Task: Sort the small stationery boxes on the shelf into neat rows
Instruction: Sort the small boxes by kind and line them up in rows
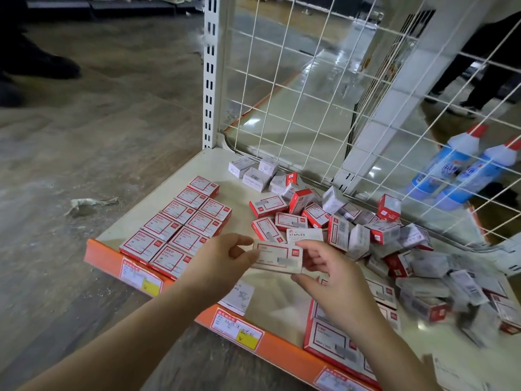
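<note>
A small red-and-white staple box [277, 257] hangs flat above the cream shelf [180, 176], pinched at its left end by my left hand [222, 258] and at its right end by my right hand [327, 275]. On the shelf's left side lie two neat rows of matching boxes [180, 221], label up. A jumbled heap of the same boxes [366, 232] spreads across the middle and right, some on edge or upside down. Several more lie flat beneath my right wrist [332, 342], partly hidden.
A white wire grid [352, 108] backs the shelf, with a perforated upright post [210, 71] at its left corner. The orange front lip [279, 345] carries price labels. Two glue bottles [465, 170] lie behind the grid. A person's dark shoes [42, 63] stand on the floor, far left.
</note>
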Demonstrator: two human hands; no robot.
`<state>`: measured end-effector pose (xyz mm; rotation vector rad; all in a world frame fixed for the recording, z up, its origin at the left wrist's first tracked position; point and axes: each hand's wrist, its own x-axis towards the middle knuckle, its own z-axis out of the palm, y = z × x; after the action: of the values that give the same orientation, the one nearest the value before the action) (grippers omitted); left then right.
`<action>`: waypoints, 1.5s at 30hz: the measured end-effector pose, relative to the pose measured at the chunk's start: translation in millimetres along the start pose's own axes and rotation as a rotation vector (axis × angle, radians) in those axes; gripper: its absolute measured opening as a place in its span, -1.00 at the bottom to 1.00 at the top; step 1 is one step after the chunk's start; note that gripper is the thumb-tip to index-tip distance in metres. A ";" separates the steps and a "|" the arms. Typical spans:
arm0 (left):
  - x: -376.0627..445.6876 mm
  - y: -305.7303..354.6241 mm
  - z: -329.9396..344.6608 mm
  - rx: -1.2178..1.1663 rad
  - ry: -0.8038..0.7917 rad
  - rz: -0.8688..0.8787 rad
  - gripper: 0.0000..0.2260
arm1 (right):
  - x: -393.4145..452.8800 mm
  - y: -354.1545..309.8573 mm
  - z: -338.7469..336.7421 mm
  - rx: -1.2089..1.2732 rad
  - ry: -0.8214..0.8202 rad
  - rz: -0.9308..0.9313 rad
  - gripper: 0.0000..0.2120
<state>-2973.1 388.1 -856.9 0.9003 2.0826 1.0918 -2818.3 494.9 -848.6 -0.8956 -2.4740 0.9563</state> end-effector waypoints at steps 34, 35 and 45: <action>-14.9 12.3 46.3 0.338 -0.071 0.212 -0.79 | -32.3 35.0 -50.4 -0.031 0.040 0.236 -0.57; -15.0 15.0 50.8 0.346 -0.087 0.212 -0.79 | -35.1 38.4 -55.2 -0.028 0.056 0.249 -0.58; -20.8 30.5 90.4 0.433 -0.234 0.284 -0.74 | -68.4 73.1 -88.8 -0.100 0.098 0.392 -0.61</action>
<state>-2883.3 424.6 -869.1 1.4938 2.0659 0.6285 -2690.5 534.0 -841.6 -1.4629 -2.3253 0.8841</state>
